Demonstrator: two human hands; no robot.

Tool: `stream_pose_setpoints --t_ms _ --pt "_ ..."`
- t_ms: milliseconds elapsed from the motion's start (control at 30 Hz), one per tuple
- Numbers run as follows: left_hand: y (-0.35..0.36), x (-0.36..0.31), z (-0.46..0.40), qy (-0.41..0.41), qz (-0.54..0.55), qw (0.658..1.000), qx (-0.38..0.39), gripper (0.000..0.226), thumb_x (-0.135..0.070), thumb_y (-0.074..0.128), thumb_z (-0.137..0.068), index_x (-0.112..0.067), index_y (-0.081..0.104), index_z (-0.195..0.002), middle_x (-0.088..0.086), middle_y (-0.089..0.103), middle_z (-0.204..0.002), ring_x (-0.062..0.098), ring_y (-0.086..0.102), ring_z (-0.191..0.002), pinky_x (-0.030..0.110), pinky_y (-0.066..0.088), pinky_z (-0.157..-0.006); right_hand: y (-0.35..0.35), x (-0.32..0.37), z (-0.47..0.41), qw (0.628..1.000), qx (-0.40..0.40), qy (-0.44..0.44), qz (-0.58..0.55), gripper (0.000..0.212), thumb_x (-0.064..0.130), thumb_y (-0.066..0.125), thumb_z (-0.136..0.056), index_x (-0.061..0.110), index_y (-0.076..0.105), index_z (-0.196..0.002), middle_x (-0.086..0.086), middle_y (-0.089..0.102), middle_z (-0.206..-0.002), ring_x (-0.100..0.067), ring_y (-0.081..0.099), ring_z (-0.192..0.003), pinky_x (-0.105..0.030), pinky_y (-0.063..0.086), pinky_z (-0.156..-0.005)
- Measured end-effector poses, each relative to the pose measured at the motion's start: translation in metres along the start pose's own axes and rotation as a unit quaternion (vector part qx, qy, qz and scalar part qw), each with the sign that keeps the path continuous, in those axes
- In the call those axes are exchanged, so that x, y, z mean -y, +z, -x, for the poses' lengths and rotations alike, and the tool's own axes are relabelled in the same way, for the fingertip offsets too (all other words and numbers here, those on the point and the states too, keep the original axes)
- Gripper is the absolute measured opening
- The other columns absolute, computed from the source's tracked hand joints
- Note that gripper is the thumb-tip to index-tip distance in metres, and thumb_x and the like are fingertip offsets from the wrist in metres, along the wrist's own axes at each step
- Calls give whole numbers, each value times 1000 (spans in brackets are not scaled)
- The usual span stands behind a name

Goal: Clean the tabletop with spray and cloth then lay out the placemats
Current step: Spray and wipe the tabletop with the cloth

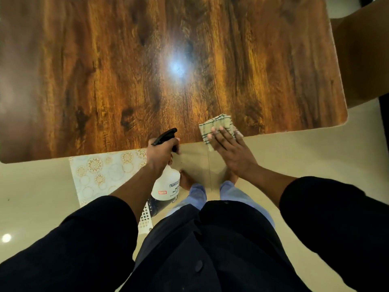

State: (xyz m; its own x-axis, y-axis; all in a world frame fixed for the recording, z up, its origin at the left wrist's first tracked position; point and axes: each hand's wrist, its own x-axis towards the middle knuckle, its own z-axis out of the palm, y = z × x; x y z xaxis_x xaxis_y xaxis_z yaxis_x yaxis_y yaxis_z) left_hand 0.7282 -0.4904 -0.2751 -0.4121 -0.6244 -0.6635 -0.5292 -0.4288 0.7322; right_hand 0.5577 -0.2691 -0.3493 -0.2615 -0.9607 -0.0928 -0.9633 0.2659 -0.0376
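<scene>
Head view looks straight down on a glossy wood-grain surface (189, 60), with a bright light reflection seen near its middle. At the near edge of the surface, toward its right corner, a folded checked cloth (219, 124) is pressed flat by the right hand (228, 150); the fingers are laid out straight over the cloth, and part of the cloth hangs over the edge. Just left of the cloth, at the same near edge, a white spray bottle (167, 182) with a black trigger head is gripped around its neck by the left hand (161, 153), fingers curled; the bottle body is held below the edge level, off the surface, with the nozzle pointed toward the left. A pale placemat (101, 173) with gold floral circles is seen below the near edge of the surface, left of the bottle, partly hidden under the surface. Dark sleeves, light blue trousers and bare feet are seen over a cream tiled floor (305, 157). A brown chair (362, 55) stands beyond the right end of the surface.
</scene>
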Motion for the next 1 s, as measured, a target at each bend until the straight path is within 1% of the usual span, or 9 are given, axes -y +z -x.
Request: stream_pose_setpoints --t_ms 100,200,367,467,567,633,733,900,1000 --pt "7 -7 0 -6 -20 1000 -1 20 -10 72 -94 0 72 -77 17 71 -67 29 43 -47 25 37 -38 3 38 -30 999 -4 -25 -45 98 1 63 -87 19 12 -168 -5 5 -176 -30 7 -162 -53 11 -129" --pt "19 -16 2 -10 -37 999 -9 20 -7 69 -94 0 70 -75 15 70 -64 19 45 -36 25 36 -37 -2 55 -46 997 8 -40 -70 89 5 57 -94 22 11 -168 -3 3 -176 -27 3 -162 -53 12 -129" --pt "46 -26 1 -6 -45 999 5 16 -9 70 -94 3 74 -104 23 72 -74 16 45 -36 26 37 -38 2 10 -19 995 -7 -44 -90 82 4 55 -95 23 21 -167 -2 13 -175 -23 12 -162 -49 15 -128" --pt "71 -31 3 -4 -46 999 22 15 -13 74 -96 1 76 -99 19 74 -74 17 44 -40 27 39 -40 7 -32 20 992 -29 50 -114 75 9 55 -100 21 22 -167 -1 15 -175 -23 12 -162 -49 18 -127" --pt "103 -33 4 -1 -63 996 56 15 -14 74 -97 1 76 -94 18 76 -76 21 45 -43 28 40 -42 9 -78 59 975 -27 163 -152 68 16 50 -105 19 23 -167 -3 16 -175 -25 14 -161 -56 24 -125" --pt "124 -35 5 3 -73 994 81 18 -15 73 -97 3 76 -94 21 78 -80 24 45 -44 28 40 -41 11 -105 77 950 -25 256 -177 65 18 42 -105 18 22 -167 -4 15 -175 -28 14 -161 -57 22 -125" --pt "160 -43 10 11 -90 989 114 14 -14 72 -99 -5 78 -89 21 79 -83 21 43 -40 27 41 -42 11 -145 97 897 -34 386 -212 59 21 34 -108 15 25 -166 -8 17 -174 -30 13 -161 -57 17 -125" --pt "212 -56 15 16 -99 985 139 15 -14 73 -99 -7 78 -86 25 78 -86 19 48 -42 26 39 -39 14 -184 109 863 -56 442 -239 55 24 32 -112 17 22 -166 -7 10 -175 -27 5 -162 -53 9 -127" --pt "235 -62 12 6 -102 985 141 19 -16 76 -97 -5 78 -82 27 78 -87 32 56 -62 26 38 -38 15 -192 110 836 -62 487 -246 57 23 33 -113 18 16 -167 -6 4 -176 -25 0 -162 -50 6 -128"
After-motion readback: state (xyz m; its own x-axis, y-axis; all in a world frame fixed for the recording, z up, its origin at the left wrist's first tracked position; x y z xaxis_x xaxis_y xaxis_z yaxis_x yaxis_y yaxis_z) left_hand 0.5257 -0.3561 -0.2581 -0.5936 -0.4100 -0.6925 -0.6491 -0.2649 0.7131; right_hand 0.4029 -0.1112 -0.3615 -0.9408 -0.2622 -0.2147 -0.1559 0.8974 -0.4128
